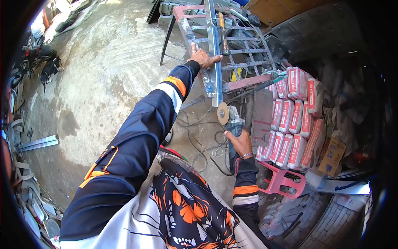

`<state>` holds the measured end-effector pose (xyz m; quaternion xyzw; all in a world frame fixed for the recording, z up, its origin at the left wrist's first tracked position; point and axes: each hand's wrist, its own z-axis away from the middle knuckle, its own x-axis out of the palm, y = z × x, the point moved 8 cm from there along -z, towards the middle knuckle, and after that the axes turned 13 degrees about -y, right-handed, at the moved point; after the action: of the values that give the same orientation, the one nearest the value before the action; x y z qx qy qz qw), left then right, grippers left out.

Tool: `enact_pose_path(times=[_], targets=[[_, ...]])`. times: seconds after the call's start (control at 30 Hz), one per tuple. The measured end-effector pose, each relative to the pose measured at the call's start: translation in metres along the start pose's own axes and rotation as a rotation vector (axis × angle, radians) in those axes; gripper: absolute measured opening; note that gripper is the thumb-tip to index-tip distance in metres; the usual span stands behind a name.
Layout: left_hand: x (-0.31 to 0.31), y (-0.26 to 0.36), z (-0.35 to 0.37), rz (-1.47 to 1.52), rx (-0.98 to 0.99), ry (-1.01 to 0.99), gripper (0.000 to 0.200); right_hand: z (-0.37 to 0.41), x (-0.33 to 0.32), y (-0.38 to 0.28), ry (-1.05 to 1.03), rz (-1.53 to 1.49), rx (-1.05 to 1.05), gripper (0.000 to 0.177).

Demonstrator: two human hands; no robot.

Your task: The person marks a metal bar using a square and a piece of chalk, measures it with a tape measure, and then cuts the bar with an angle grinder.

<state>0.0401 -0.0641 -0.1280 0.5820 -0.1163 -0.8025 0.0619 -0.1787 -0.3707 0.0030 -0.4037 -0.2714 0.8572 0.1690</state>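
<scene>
My left hand (203, 57) holds down a long metal bar (217, 79), one digit laid across the bar and another finger stretched out to the left. The bar lies lengthwise over a worn metal rack (243, 52), its near end sticking out past the rack's edge. Below that end, my right hand (240, 143) is wrapped around the body of an angle grinder (236, 123). The grinder's tan disc (223, 113) is close to the bar's near end. A hammer (223, 33) with a wooden handle lies on the rack beside the bar.
Red-and-white bags (292, 120) are stacked to the right, behind a pink plastic stool (282, 180). Loose cables (199, 143) coil on the concrete floor (95, 70) below the rack. Metal profiles (38, 143) lie at the left, near a motorcycle (35, 56).
</scene>
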Motion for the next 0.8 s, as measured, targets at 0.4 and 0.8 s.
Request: enact_pose_path(times=[0.4, 0.8], targets=[[0.0, 0.001, 0.003, -0.009, 0.028, 0.05, 0.044, -0.007, -0.001, 0.006, -0.002, 0.031, 0.034, 0.049], [-0.054, 0.018, 0.066, 0.636, -0.491, 0.146, 0.077, 0.046, -0.006, 0.035, 0.188, -0.355, 0.044, 0.029]])
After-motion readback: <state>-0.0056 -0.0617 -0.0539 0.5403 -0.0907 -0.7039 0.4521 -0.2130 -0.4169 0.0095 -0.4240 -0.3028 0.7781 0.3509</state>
